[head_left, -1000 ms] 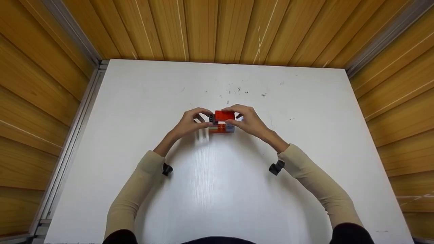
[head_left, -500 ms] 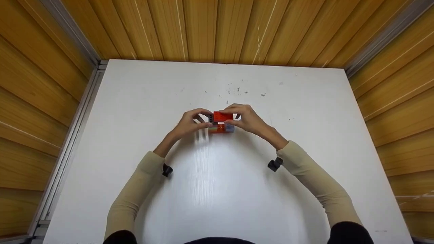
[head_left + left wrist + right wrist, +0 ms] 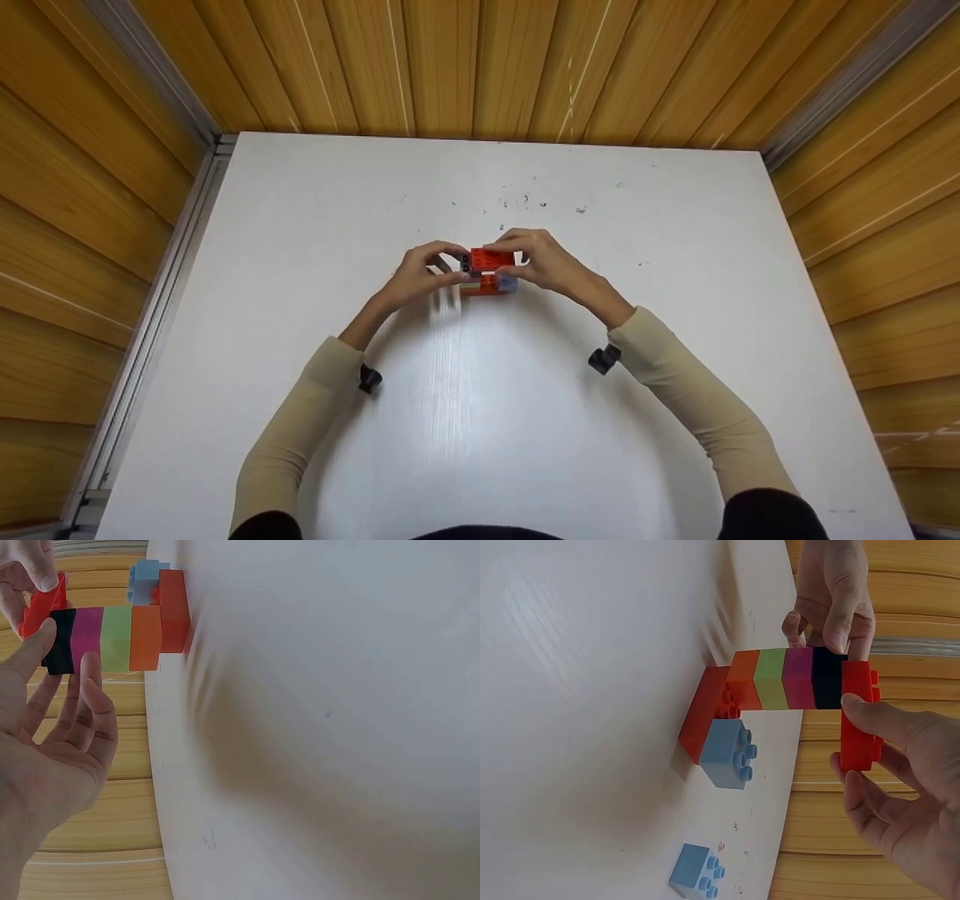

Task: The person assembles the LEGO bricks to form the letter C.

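A column of bricks rises from one end of a long red base brick (image 3: 703,716): orange (image 3: 743,680), light green (image 3: 769,680), magenta (image 3: 798,679) and black (image 3: 827,679) on top. My left hand (image 3: 420,276) pinches the black brick, its thumb across one face in the left wrist view. With thumb and fingers, my right hand (image 3: 547,262) grips a long red brick (image 3: 857,716), one end over the black brick and the other jutting out. In the left wrist view this red brick tilts against the black one. A light blue brick (image 3: 724,754) sits on the base's other end.
Another light blue brick (image 3: 692,870) stands apart on the white table (image 3: 450,420). Wood-patterned panels (image 3: 442,67) and metal rails enclose the table at the back and sides.
My right hand has shifted slightly left with the red brick, and its forearm has swung inward a little. My left hand stays in place on the black brick.
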`<action>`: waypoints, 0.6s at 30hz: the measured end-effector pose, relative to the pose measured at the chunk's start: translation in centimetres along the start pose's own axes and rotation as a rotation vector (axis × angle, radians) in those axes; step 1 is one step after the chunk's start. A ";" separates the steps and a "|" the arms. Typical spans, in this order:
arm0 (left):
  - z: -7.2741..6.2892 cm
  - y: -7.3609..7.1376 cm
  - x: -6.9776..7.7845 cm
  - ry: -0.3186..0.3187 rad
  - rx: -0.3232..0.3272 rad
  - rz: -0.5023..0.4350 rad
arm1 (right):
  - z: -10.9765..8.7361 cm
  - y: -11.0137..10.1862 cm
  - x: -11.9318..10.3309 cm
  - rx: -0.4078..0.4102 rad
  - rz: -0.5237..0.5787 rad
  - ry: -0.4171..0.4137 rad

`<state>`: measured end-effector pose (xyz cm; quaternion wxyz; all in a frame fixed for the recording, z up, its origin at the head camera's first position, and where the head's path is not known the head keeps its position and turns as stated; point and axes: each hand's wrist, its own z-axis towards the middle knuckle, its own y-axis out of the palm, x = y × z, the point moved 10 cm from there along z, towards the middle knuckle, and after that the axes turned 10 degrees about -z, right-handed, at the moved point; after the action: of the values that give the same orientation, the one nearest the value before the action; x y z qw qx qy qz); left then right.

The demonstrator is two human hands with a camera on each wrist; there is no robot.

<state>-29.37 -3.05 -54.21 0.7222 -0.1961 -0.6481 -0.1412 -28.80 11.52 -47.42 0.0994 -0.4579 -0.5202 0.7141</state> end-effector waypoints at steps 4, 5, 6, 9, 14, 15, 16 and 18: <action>-0.1 0.0 0.1 -0.003 -0.002 0.005 | 0.1 0.0 -0.2 -0.005 -0.007 -0.003; -0.1 0.0 0.1 -0.004 0.000 0.004 | 0.1 0.0 -0.3 -0.006 -0.007 -0.004; -0.1 0.0 0.2 -0.001 0.002 0.003 | 0.1 0.0 -0.3 -0.005 -0.010 -0.010; 0.0 0.0 0.2 0.003 0.010 0.007 | 0.2 0.0 -0.5 -0.006 -0.019 -0.023; 0.0 0.2 0.5 0.027 0.011 0.020 | 0.1 0.0 -0.4 -0.014 -0.045 -0.013; 0.0 0.2 0.6 0.032 0.011 0.022 | 0.1 0.1 -0.3 -0.017 -0.048 -0.006; 0.0 0.3 0.6 0.035 0.010 0.023 | 0.1 0.1 -0.3 -0.017 -0.048 0.003; 0.0 0.2 0.7 0.041 0.004 0.025 | 0.1 0.1 -0.1 -0.014 -0.050 0.021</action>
<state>-29.17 -2.80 -53.56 0.7376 -0.1999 -0.6307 -0.1348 -28.77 11.34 -47.43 0.1194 -0.4530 -0.5355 0.7027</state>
